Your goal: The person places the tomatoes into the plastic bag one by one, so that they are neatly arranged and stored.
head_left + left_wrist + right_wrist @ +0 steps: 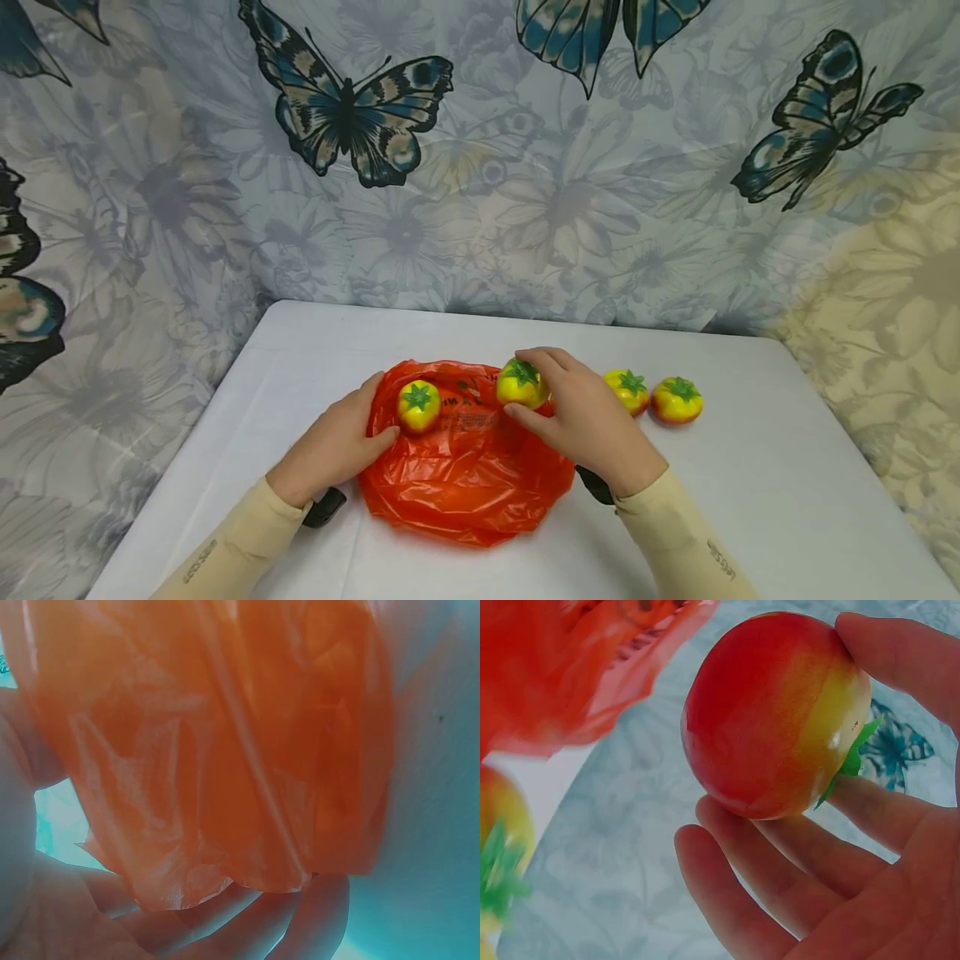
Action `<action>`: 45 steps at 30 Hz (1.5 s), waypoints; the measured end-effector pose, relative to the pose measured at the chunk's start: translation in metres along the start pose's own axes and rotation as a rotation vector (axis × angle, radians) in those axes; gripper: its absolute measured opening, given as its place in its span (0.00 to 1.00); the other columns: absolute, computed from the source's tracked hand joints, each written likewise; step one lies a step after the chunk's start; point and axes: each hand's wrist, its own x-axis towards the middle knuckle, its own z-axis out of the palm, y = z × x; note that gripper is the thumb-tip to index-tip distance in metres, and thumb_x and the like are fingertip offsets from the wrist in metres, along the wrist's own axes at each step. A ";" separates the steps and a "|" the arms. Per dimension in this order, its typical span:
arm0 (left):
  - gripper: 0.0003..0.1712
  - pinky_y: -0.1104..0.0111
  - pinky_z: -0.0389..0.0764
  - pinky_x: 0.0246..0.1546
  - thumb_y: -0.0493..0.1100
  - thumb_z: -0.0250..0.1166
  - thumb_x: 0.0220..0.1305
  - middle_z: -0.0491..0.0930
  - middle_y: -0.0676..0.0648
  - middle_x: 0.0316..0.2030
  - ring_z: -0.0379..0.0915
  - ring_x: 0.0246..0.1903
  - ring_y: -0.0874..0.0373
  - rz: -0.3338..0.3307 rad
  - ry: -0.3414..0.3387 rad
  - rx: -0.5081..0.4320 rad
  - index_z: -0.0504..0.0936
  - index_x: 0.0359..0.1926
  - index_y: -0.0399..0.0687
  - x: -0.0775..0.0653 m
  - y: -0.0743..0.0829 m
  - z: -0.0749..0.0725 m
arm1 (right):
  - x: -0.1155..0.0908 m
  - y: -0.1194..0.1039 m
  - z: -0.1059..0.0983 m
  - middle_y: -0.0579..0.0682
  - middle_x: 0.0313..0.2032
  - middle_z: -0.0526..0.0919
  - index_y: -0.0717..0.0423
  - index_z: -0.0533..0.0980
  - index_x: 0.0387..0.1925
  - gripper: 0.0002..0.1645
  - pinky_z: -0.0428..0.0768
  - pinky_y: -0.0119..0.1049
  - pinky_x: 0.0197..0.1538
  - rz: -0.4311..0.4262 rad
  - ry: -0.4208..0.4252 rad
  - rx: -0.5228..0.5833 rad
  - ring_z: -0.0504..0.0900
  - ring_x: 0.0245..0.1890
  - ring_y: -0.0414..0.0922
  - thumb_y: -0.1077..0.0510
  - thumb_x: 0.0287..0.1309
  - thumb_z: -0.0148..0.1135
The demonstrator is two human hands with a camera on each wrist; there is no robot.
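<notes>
A crumpled red plastic bag (465, 475) lies on the white table. My left hand (333, 437) grips its left edge; in the left wrist view the fingers (319, 919) curl behind the bag. One yellow-and-red toy fruit with a green leafy top (419, 407) rests at the bag's upper left, near the left thumb; whether it lies inside the bag I cannot tell. Over the bag's upper right, my right hand (581, 417) holds a second toy fruit (519, 385) between thumb and fingers. Its red side, the held fruit's underside (757, 712), faces the right wrist camera.
Two more toy fruits, one (628, 390) partly behind the right hand and another (677, 400) beside it, sit on the table (780, 483) to the right. A butterfly-patterned cloth (525, 208) rises behind the table. Dark devices (325, 507) show by both wrists.
</notes>
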 end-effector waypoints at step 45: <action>0.48 0.40 0.83 0.66 0.47 0.68 0.72 0.76 0.40 0.74 0.78 0.68 0.41 -0.005 0.013 0.039 0.56 0.85 0.44 0.002 0.003 0.002 | 0.039 -0.024 0.064 0.49 0.67 0.81 0.45 0.73 0.74 0.41 0.88 0.50 0.63 0.002 -0.209 0.080 0.86 0.58 0.48 0.42 0.63 0.77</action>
